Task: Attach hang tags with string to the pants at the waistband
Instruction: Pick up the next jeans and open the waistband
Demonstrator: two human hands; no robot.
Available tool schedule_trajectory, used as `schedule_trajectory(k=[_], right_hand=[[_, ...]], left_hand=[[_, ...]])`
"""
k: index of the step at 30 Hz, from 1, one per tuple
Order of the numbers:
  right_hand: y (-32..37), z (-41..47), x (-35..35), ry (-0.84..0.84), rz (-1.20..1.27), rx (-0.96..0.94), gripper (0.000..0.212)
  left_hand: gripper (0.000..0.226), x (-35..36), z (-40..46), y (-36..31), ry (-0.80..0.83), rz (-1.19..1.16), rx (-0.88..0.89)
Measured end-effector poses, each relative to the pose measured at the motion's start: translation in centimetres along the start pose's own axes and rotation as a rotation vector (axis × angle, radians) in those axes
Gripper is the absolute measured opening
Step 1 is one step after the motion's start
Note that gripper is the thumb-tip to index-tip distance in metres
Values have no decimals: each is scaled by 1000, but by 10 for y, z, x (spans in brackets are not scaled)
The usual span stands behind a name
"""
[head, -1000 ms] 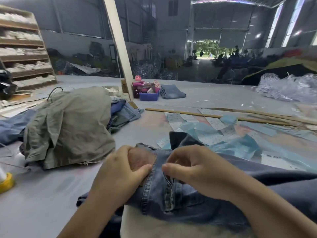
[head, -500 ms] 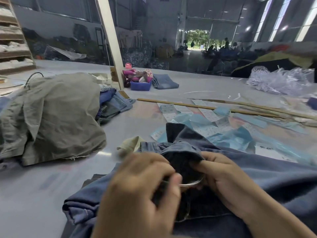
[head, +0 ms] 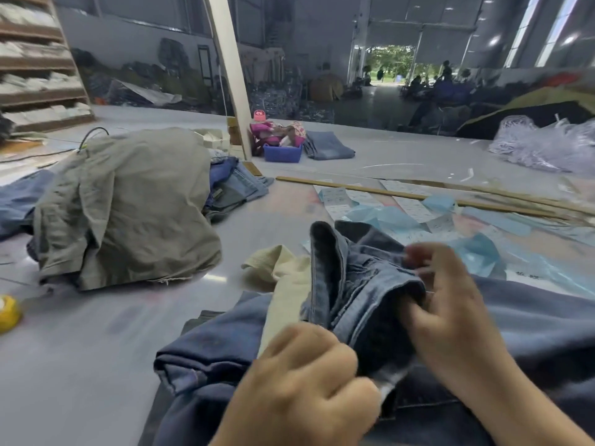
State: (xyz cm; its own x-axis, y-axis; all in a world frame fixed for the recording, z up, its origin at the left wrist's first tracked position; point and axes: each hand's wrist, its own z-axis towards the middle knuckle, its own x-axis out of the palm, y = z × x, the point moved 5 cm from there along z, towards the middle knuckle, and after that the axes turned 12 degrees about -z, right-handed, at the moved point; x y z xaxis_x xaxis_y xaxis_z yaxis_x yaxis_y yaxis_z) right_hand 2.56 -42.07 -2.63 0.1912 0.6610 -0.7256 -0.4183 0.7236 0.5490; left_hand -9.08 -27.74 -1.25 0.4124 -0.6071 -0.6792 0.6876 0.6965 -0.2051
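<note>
A pair of dark blue denim pants [head: 206,358] lies on the grey table in front of me, waistband end bunched up and raised, cream pocket lining [head: 286,284] turned out. My left hand [head: 302,378] is a fist that grips the denim at the near edge of the waistband. My right hand [head: 450,313] holds the folded waistband from the right, fingers curled into the cloth. Its fingertips are blurred. White and light blue paper tags [head: 386,214] lie scattered on the table just beyond the pants. I see no string clearly.
A heap of olive-grey garments [head: 128,207] sits to the left, with more jeans [head: 238,188] behind it. A yellow spool [head: 8,312] lies at the left edge. Long wooden sticks [head: 418,196] cross the table behind the tags. A blue basket [head: 283,152] and clear plastic bags [head: 541,146] are farther back.
Both hands have opened up the waistband: the denim now stands up in a fold and the cream lining shows more. The left hand dropped toward me, the right hand moved right.
</note>
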Motion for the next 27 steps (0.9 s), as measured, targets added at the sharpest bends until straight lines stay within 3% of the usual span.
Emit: schedule_trajectory(k=[2, 4, 6, 8, 12, 15, 18, 21, 24, 27], right_hand=[[29, -1, -13, -17, -329, -405, 72], [57, -7, -15, 137, -412, -668, 72], [74, -11, -12, 262, -494, -766, 62], [77, -8, -5, 317, -560, -733, 50], [64, -1, -5, 211, -358, -603, 9], [41, -7, -5, 70, -219, -477, 17], [29, -13, -4, -23, -190, -434, 16], [26, -18, 3, 26, -177, -488, 13], [22, -20, 5, 75, -143, -523, 28], [18, -20, 8, 171, -108, -495, 29]], left_hand=[[32, 9, -9, -2, 95, -24, -31], [52, 14, -17, 5, 218, 46, -173], [59, 9, -19, 11, 160, 45, -242], [41, 2, -25, 14, -25, -51, -186], [43, -4, -40, 24, -292, -52, -229], [40, -8, -53, 37, -415, -109, -333], [36, -7, -58, 50, -399, -180, -539], [21, -4, -56, 65, -374, -322, -797], [4, -3, -37, 76, -237, -362, -832], [17, 4, -18, 80, -69, -392, -795]])
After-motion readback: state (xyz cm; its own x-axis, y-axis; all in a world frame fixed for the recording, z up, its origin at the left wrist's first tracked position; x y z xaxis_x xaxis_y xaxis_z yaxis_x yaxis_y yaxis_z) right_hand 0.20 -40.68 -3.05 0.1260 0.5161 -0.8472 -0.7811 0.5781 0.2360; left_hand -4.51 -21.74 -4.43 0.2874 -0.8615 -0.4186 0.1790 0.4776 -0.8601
